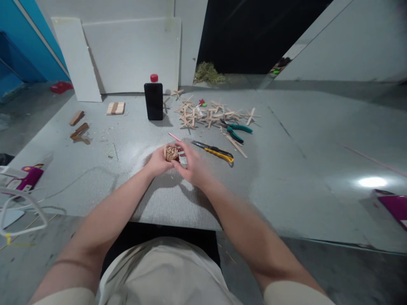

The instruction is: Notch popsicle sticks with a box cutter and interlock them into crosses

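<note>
My left hand [157, 161] is wrapped round a bundle of wooden craft sticks [172, 153], whose clustered ends face up toward me. My right hand [190, 163] curls in from the other side, thumb and fingers against the bundle's right edge. Part of the bundle is hidden by the fingers. Just beyond my right hand lies a pink pencil-like stick [174, 137]. A yellow and black utility knife [219, 153] rests to the right, with its blade end toward my hands.
Green-handled pliers [237, 130] lie beside a pile of crossed wooden sticks [210, 115]. A phone [154, 101] stands upright against a red-capped bottle [154, 78]. A banded stack of sticks [115, 108] and brown wood pieces [79, 133] lie left. A purple box [28, 178] sits at far left.
</note>
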The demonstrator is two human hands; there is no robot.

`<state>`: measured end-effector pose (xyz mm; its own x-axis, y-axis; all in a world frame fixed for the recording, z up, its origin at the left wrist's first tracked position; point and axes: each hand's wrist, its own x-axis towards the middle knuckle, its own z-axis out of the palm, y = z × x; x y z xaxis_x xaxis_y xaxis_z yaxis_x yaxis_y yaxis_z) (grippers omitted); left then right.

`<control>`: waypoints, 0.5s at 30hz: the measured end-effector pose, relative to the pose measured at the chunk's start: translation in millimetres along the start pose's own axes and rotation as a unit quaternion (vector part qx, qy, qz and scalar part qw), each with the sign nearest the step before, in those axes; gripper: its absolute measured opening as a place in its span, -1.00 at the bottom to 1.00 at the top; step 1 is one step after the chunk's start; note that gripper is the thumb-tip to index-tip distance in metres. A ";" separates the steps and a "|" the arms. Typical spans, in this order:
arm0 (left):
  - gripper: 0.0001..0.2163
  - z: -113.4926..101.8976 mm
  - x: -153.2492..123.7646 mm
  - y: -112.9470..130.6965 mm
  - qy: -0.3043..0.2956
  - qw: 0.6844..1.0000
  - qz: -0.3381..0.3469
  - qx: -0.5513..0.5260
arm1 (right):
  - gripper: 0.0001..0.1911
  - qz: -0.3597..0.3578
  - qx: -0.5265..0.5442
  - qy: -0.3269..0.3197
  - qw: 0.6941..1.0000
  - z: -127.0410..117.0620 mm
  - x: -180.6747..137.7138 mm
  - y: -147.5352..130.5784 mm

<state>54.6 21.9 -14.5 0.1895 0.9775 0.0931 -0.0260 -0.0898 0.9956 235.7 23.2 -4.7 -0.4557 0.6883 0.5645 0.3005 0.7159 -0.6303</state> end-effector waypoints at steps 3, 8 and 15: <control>-0.61 -1.3 -0.3 1.8 -0.014 1.000 0.004 0.022 | -0.45 -0.013 -0.002 -0.015 1.000 1.6 -0.3 1.5; -0.76 -0.8 -2.1 4.3 -0.046 0.997 0.017 0.058 | -0.38 -0.026 -0.014 -0.022 0.999 3.7 -1.9 -0.3; -0.83 13.0 -5.4 15.6 -0.046 0.994 0.056 0.080 | -0.41 -0.084 -0.069 -0.048 0.993 -4.3 1.0 -11.0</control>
<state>65.9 12.7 0.7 0.2832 0.9387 0.1964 0.1030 -0.2333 0.9669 235.5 16.5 5.1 -0.5842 0.5489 0.5978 0.3237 0.8330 -0.4486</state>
